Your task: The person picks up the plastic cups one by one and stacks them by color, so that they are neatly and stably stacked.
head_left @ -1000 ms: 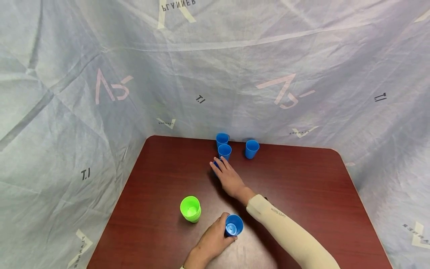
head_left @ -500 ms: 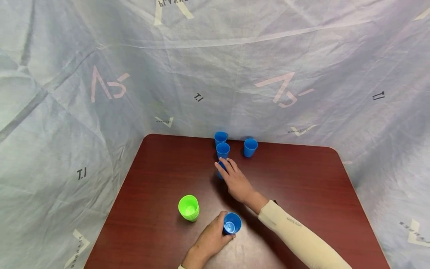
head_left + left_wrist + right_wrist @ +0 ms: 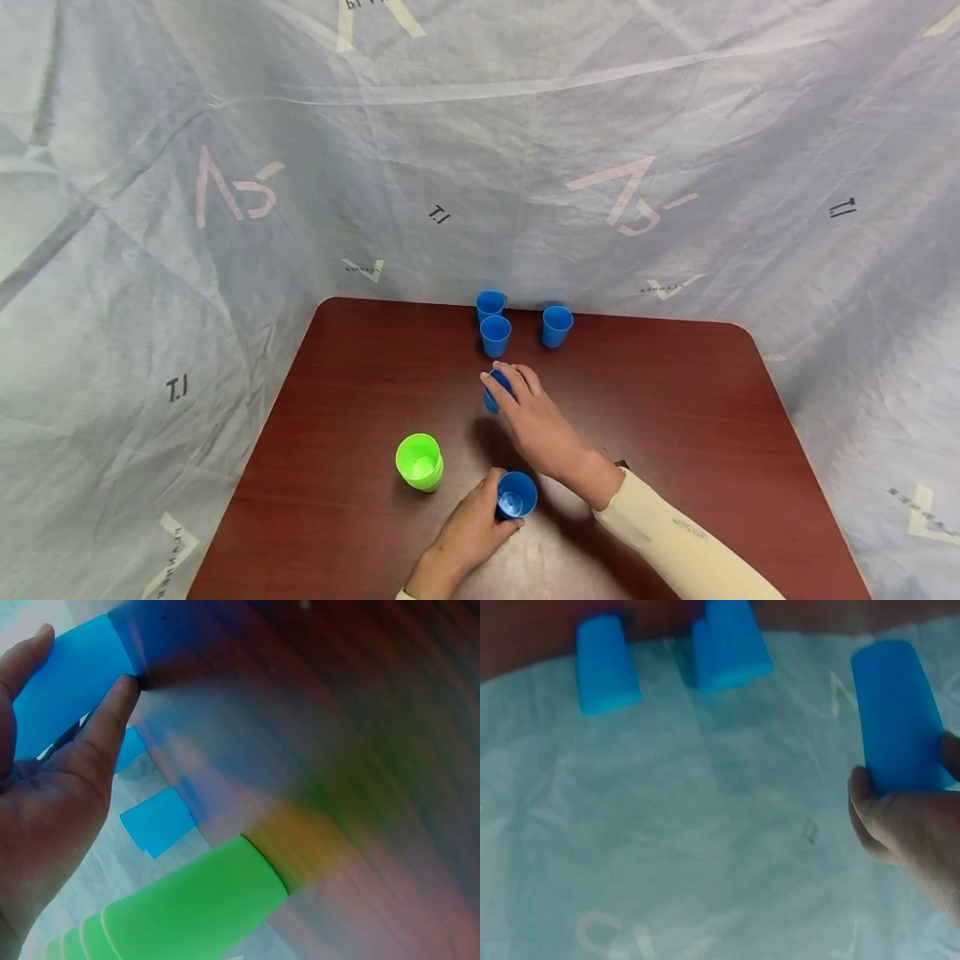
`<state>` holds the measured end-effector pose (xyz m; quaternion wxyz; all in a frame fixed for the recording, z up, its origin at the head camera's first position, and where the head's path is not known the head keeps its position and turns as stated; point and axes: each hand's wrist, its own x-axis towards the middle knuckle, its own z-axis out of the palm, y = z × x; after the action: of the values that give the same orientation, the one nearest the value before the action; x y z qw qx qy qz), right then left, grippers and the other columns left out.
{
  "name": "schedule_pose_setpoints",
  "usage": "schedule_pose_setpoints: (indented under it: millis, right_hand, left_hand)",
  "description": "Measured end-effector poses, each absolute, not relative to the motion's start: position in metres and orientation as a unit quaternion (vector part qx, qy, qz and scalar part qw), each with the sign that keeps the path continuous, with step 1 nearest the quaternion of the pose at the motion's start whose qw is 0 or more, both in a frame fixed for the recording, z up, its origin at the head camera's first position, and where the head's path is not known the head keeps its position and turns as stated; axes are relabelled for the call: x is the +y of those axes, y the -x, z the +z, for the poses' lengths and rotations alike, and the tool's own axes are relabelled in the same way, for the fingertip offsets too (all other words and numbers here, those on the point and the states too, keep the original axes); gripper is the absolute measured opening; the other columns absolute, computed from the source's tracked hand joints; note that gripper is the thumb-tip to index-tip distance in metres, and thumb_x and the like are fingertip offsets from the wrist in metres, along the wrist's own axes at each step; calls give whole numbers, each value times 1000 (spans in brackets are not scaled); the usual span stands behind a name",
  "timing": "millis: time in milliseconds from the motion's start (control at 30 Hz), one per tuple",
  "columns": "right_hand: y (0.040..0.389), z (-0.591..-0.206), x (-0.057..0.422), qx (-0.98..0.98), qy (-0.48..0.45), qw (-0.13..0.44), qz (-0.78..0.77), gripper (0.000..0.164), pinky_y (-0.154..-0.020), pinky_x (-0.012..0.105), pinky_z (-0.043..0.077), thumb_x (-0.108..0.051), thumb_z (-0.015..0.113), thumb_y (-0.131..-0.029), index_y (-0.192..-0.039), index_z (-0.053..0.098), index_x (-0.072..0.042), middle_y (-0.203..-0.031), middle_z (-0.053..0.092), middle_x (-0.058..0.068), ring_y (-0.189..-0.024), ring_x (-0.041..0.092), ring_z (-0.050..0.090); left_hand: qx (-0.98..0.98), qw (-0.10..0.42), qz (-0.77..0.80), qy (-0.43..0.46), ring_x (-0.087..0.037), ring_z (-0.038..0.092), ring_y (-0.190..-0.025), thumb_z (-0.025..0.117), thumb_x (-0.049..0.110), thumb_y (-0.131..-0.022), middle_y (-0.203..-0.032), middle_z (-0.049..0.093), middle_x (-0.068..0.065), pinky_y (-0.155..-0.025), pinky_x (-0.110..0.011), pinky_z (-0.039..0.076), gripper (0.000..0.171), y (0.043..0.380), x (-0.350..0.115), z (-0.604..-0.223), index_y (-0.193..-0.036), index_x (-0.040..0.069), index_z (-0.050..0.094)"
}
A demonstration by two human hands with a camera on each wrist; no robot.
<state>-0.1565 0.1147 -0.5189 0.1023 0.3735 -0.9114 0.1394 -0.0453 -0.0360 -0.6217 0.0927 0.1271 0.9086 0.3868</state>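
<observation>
The left hand [image 3: 468, 529] is curled round the near blue cup [image 3: 517, 497], to the right of the upright green cup stack [image 3: 420, 461]; the right hand [image 3: 543, 429] grips the raised blue cup [image 3: 492, 403] above the surface [image 3: 675, 400], while 3 more blue cups [image 3: 495, 337] stand upright near its far edge

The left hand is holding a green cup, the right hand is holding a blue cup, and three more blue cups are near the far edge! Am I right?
Not quite: the left hand holds a blue, tapered, plastic-looking cup, as the head view shows. The stack of lime-green, tapered, plastic-looking cups stands apart, to that hand's left. The rest is right.
</observation>
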Motion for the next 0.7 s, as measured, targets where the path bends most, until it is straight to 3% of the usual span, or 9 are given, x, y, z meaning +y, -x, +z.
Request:
schedule_pose_setpoints:
  millis: [333, 600, 700]
  right_hand:
    - [126, -489, 124, -912, -385, 85, 116, 71, -103, 38, 59, -5, 75, -96, -159, 43, -11, -162, 42, 16, -141, 34, 47]
    - [107, -478, 129, -911, -393, 61, 112, 73, -100, 35, 60, -7, 75, -96, -160, 41, -13, -164, 41, 14, -142, 33, 46]
    - [102, -476, 130, -911, -394, 50, 114, 75, -103, 37, 59, -2, 73, -95, -161, 40, -13, -165, 40, 13, -144, 33, 45]
  left_hand:
    - [903, 91, 402, -126, -28, 71, -118, 87, 27, -89, -134, 69, -14, -100, -51, 58, 69, 47, -36, -622, -142, 6, 48]
    - [901, 61, 410, -126, -32, 75, -113, 87, 24, -89, -127, 73, -17, -93, -50, 61, 70, 53, -34, -627, -145, 3, 49]
    - [900, 56, 413, -127, -30, 74, -115, 86, 22, -90, -129, 73, -17, -95, -48, 61, 71, 56, -34, -629, -147, 3, 48]
